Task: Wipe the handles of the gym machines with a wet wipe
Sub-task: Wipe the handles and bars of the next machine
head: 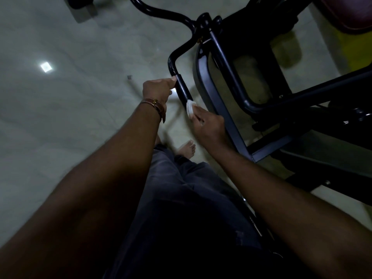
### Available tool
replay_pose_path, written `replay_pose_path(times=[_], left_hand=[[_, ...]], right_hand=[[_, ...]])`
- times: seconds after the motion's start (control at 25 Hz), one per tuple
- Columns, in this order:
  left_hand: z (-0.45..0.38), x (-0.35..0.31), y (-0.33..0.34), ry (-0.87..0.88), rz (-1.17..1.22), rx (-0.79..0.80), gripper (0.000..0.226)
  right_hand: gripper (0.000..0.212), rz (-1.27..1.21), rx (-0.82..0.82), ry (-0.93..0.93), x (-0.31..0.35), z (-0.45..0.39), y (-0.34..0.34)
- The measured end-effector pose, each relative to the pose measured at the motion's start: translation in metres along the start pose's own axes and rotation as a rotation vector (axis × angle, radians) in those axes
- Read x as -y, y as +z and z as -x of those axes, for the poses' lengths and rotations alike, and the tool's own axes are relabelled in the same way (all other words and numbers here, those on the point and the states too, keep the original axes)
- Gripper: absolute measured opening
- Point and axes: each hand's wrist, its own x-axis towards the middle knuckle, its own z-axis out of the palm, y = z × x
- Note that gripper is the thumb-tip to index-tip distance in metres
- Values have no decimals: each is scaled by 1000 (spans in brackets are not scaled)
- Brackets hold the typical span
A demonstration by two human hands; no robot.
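Dim overhead view, read left to right with the handle (183,90) as landmark. Left of the handle, the left hand (157,90), with a band (159,109) on its wrist, curls its fingers round the handle's upper end, thumb tip at the top of the sleeve, steadying the bar. The handle is a dark sleeved grip on a bent black tube of the machine frame (221,109); it looks rigid and fixed, probably smooth and slick once damp, so bracing it at one end while rubbing the other seems sound. At the handle's lower end, the wipe (190,108) lies pressed against the grip: small, white, crumpled, evidently soft, light and limp, best bunched under the fingertips. Right of it, the right hand (209,123) pinches the wipe. No brand, label or writing is legible.
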Motion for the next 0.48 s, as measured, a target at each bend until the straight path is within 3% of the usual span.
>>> replay_pose_path(times=[0.12,0.24,0.36,0.48], left_hand=[[1,5,2,40,-23,-12,23],[-2,7,-1,75,-40,-15,21],[-2,5,-1,80,-39,-19,21],[-5,4,-1,67,-57,-15,22]], right_hand=[[25,-288,135,347,22,-50,3],[29,-1038,365,968,31,-97,2],[33,-1212,603,1080,17,-87,-1],[34,-1303,615,1167,8,-51,-6]])
